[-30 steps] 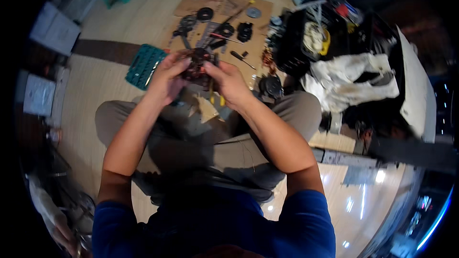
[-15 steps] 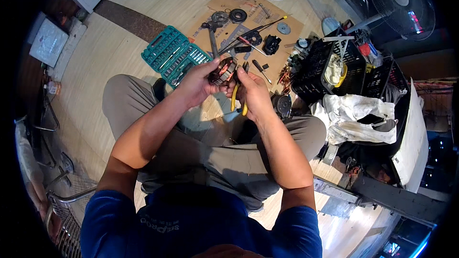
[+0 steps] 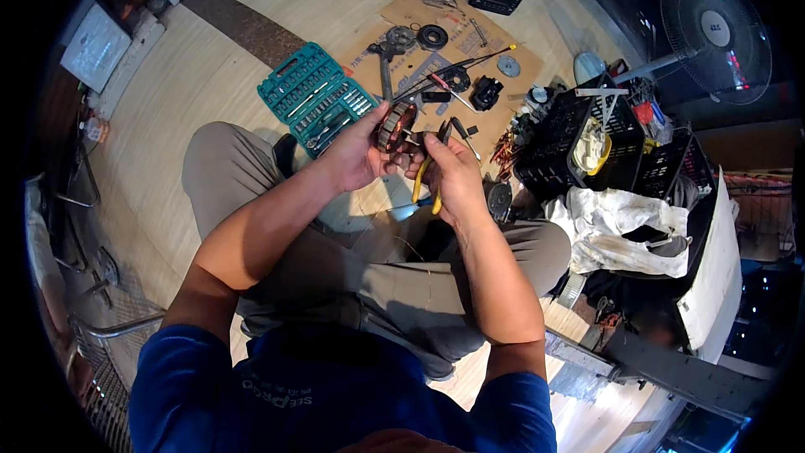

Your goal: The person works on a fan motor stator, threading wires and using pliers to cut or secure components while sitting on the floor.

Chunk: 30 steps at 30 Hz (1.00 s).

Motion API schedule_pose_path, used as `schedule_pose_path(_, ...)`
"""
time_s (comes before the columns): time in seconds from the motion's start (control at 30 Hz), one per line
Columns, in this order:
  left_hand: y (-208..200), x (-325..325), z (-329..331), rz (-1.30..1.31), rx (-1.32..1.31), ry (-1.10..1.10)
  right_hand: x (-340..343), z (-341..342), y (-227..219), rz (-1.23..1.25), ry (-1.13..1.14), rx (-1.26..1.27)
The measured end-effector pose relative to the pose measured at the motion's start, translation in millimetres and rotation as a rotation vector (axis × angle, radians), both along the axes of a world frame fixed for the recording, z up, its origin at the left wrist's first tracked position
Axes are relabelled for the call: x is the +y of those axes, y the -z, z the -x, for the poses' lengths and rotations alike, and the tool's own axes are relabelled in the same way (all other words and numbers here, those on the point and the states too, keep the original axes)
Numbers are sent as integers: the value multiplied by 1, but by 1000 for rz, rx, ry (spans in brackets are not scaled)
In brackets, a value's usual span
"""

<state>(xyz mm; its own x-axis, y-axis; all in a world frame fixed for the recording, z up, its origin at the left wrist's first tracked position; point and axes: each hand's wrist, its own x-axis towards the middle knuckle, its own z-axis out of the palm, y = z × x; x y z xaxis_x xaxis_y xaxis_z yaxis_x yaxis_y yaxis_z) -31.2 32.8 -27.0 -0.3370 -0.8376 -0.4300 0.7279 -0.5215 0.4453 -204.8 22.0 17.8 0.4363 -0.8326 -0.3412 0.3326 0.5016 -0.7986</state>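
Observation:
My left hand [image 3: 355, 153] is closed around a motor stator [image 3: 392, 127], a metal ring with copper windings, held up over my lap. In my right hand [image 3: 454, 169] is a pair of pliers with yellow handles [image 3: 418, 181]. The fingers of both hands come close together at the stator's right side. The dark plier jaws point up and away, beside the stator. My right fingers partly hide the pliers, so I cannot tell whether the jaws grip anything. A thin copper-coloured wire [image 3: 429, 285] trails over my trousers.
Beyond my hands, a green socket set case [image 3: 312, 88] lies unfolded. Dismantled parts, a black ring [image 3: 432, 37] among them, and tools rest on cardboard [image 3: 503, 71]. Black crates [image 3: 537, 169], a white cloth [image 3: 616, 222] and a standing fan [image 3: 713, 29] are at the right.
The stator has turned in my left hand, showing its ribbed metal rim more. My right hand and pliers have shifted slightly away from it. The whole view has tilted a little.

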Motion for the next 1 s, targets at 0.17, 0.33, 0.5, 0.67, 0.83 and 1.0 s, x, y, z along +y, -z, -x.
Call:
schedule_pose_path(0.17, -2, 3, -1, 29, 72, 29, 1, -2, -1, 21, -2, 56)
schedule_pose_path(0.33, -3, 2, -3, 46, 105, 60, 3, 0, -1, 27, -28, 39)
schedule_pose_path(0.5, -10, 4, 1, -7, 30, 51, 5, 2, -2, 35, -36, 44)
schedule_pose_path(0.67, -4, 4, 2, 78, -96, -88, 5, 3, -1, 10, 24, 27)
schedule_pose_path(0.83, -9, 4, 2, 283, -187, -164, 4, 4, 6, 121, 28, 88)
schedule_pose_path(1.0, -14, 9, 7, 253, -352, -344, 8, 2, 10, 346, -20, 426)
